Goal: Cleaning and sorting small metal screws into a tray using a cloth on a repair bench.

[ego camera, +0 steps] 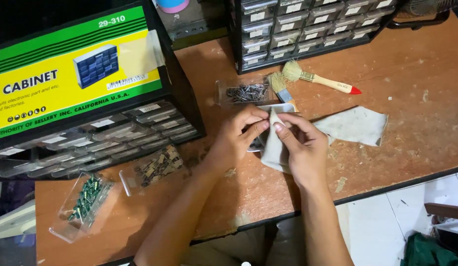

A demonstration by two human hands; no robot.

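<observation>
- Cloth [273, 148], a pale grey rag, sits pinched between both our hands just above the counter [411, 88], near its front edge.
- Our right hand [305, 148] has its grip clenched on the cloth, thumb and forefinger pressing the top fold.
- Our left hand [238, 133] has its grip closed on a small clear plastic drawer [275, 108], and its fingertips also meet the cloth at the same fold.
- We see the drawer mostly hidden behind the cloth and fingers; only its upper rim shows clearly.
- Another piece of pale cloth [357, 124] lies flat on the counter just right of our hands.
- Just behind our hands lies a second clear drawer [243, 92] holding small dark parts, with two brushes beside it: a blue-banded brush [280, 87] and a wooden brush with a red tip [320, 80].
- To our left lie two more clear drawers, one with brownish parts [157, 167] and one with green parts [83, 202].
- A small-parts cabinet [307, 24] stands at the back, and another cabinet under a yellow-green box [76, 64] stands at the left.
</observation>
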